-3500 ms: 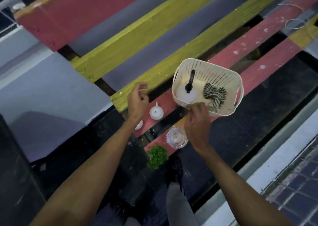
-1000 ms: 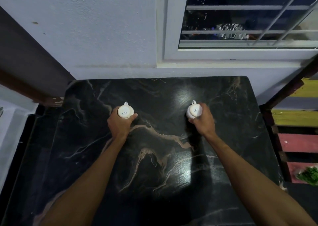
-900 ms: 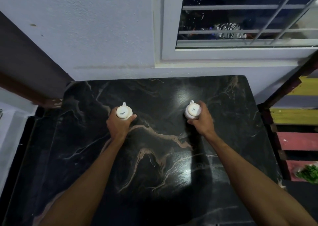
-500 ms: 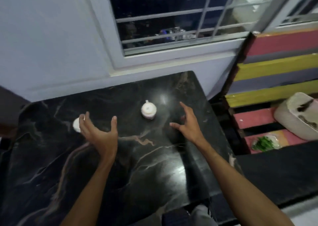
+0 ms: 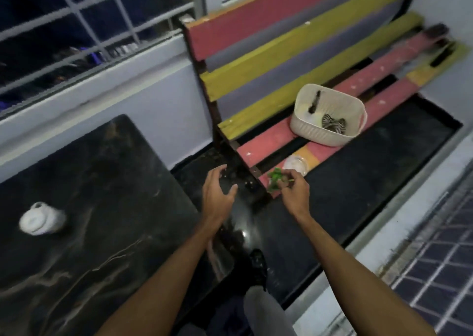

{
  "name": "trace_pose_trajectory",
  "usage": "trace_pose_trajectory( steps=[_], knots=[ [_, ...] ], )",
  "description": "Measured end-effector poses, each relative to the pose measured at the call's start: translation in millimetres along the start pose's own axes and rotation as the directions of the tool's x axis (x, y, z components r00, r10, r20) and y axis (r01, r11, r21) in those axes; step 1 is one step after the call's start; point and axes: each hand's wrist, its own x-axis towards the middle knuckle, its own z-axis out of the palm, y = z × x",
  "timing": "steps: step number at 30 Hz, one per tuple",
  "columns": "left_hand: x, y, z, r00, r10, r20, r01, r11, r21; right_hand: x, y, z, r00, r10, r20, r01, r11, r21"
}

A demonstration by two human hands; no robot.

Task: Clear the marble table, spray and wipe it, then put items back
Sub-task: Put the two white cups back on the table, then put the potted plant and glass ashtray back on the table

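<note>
The black marble table fills the left of the view, with one small white pot standing on it at the far left. On the bench seat to the right sits a small green plant. My right hand reaches over it with fingers curled onto the plant. A clear glass dish lies just behind the plant. My left hand hovers open between table and bench, holding nothing.
A white plastic basket with a black-handled tool and a striped cloth stands on the painted slatted bench. A barred window and a white wall lie behind the table. Tiled floor lies at the lower right.
Both hands let go of the white pots on the table. My view and arms swung right to the bench, and my right hand has closed onto the green plant.
</note>
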Motion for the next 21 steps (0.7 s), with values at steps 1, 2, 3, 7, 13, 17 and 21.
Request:
trace_pose_trajectory(
  steps=[1,2,3,7,13,17,21],
  knots=[
    [10.2,-1.4,24.4,0.998,-0.023,0.059,0.022,1.000,0.015,13.6,17.7,-9.8,1.000,0.030,0.000,-0.030,0.999,-0.011],
    [19.3,-5.2,44.9,0.992,-0.046,0.115,0.043,0.999,0.032,24.5,31.3,-17.0,0.999,0.054,-0.005,-0.054,0.998,-0.019],
    [29.4,-10.6,66.9,0.983,-0.074,0.168,0.067,0.997,0.047,37.0,46.9,-23.4,0.997,0.076,-0.014,-0.076,0.997,-0.020],
    [59.1,-45.5,138.1,0.937,-0.171,0.303,0.143,0.983,0.112,76.5,102.3,-33.2,0.980,0.191,-0.062,-0.192,0.981,-0.013],
    [76.6,-92.7,217.0,0.885,-0.208,0.417,0.160,0.976,0.148,135.4,166.3,-20.6,0.946,0.325,0.005,-0.322,0.940,-0.108],
    [78.3,-111.9,251.2,0.907,-0.171,0.385,0.159,0.985,0.064,167.4,185.3,-2.9,0.946,0.317,0.074,-0.303,0.940,-0.154],
    [80.2,-117.9,267.8,0.937,-0.152,0.314,0.167,0.986,-0.020,186.8,190.4,15.3,0.958,0.278,0.068,-0.265,0.952,-0.150]
  ],
)
